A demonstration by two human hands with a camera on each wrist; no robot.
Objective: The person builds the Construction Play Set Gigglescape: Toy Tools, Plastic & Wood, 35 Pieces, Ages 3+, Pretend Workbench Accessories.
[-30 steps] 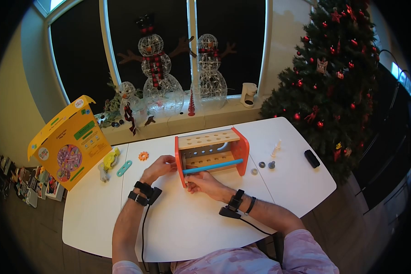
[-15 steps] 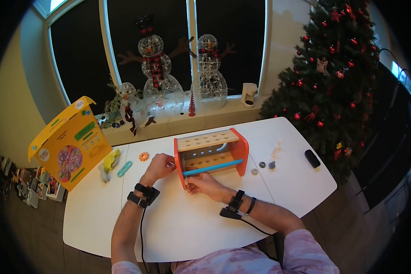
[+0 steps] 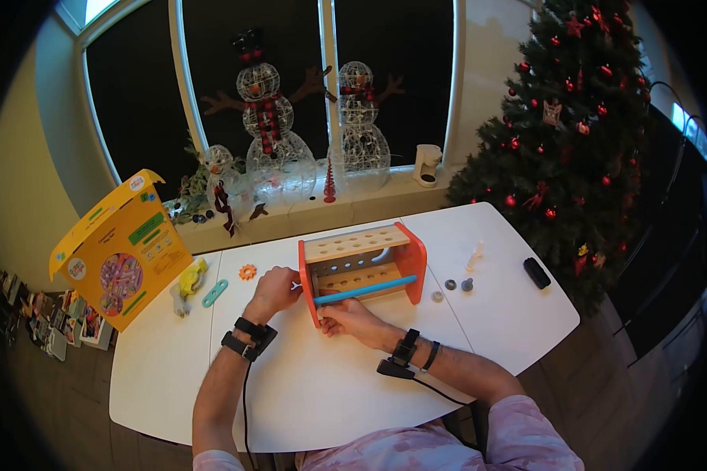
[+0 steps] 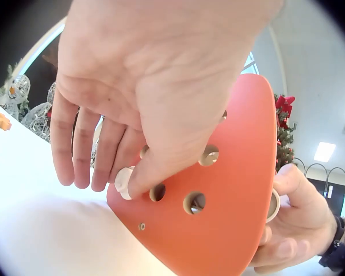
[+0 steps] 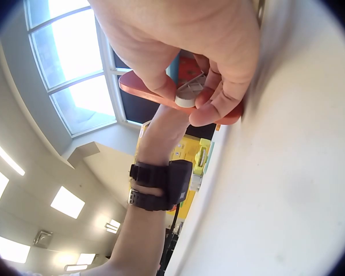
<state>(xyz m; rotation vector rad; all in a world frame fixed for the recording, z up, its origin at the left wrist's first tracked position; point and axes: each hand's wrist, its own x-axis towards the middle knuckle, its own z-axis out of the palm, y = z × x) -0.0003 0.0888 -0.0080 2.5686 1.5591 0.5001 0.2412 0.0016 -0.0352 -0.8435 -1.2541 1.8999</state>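
A toy workbench (image 3: 357,246) with red side panels, wooden shelves full of holes and a blue bar stands on the white table. My left hand (image 3: 276,290) is at the outer face of its left red panel (image 4: 236,172). There, thumb and forefinger pinch a small cream round piece (image 4: 123,183) beside one of the holes. At that panel's front edge, my right hand (image 3: 352,315) pinches a small whitish round piece (image 5: 187,98) between thumb and fingers. The fingers partly cover both pieces, and I cannot tell their exact kind.
On the left stand a yellow box (image 3: 126,251), a yellow-and-grey toy (image 3: 192,278), a teal strip with holes (image 3: 214,293) and an orange gear (image 3: 247,272). Right of the workbench lie a grey bolt (image 3: 467,284), grey nuts (image 3: 437,297), cream pieces (image 3: 476,255) and a black case (image 3: 536,273).
Both hands stay at the left red panel. The left hand has shifted slightly, and a pale bit shows at its fingertips. The workbench has barely moved.
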